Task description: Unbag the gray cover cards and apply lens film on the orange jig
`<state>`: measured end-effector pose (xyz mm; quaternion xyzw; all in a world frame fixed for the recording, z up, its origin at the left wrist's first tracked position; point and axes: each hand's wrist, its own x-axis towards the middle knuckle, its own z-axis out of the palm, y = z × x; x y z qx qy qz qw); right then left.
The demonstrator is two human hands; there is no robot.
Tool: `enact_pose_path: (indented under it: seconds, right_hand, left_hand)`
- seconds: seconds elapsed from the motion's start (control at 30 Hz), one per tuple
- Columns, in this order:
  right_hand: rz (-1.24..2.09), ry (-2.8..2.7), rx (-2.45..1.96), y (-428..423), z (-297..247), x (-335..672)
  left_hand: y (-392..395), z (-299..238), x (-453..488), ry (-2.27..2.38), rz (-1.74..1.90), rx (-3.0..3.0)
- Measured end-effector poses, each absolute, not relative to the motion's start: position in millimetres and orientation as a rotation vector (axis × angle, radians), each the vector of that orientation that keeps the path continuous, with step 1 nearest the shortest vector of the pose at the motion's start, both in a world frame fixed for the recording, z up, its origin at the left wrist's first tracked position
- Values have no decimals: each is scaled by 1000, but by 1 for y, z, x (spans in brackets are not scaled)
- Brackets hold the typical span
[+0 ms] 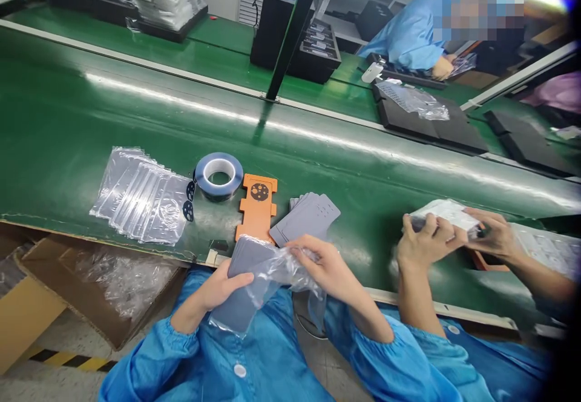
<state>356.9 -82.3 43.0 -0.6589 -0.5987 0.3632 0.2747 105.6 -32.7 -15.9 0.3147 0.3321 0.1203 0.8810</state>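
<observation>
My left hand (220,290) grips a stack of grey phone-shaped sheets (240,296) in clear plastic, tilted over my lap at the table edge. Crumpled clear plastic film (284,269) runs from the stack to my right hand (324,263), whose fingers are closed on it. Just beyond my hands is an orange fixture plate (256,214) with a black camera-hole piece on it. Fanned grey sheets (308,214) lie to its right. A roll of blue-edged tape (218,175) rests to its left, with round black stickers beside it.
Several clear plastic sleeves (145,199) are fanned on the green table (82,123). An open cardboard box (122,305) full of plastic stands below the left edge. A co-worker's hands (422,238) handle a white item close on my right. Black trays (426,120) lie beyond the rail.
</observation>
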Motion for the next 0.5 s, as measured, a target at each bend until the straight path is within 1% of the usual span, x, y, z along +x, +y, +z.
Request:
enact_pose_path:
  seconds: [0.1, 0.23, 0.33, 0.5]
  right_hand:
    - [906, -1552, -1783, -85, 43, 381]
    - [893, -1434, -1958, -83, 46, 381]
    - [1067, -1477, -1948, -76, 49, 362]
    - [1369, -1609, -1780, -70, 46, 331]
  left_hand:
    - [-31, -19, 101, 670, 246, 642]
    - [-30, -22, 98, 794, 290, 868]
    - [-29, -22, 96, 829, 276, 1016]
    - [-29, -20, 96, 761, 246, 1034]
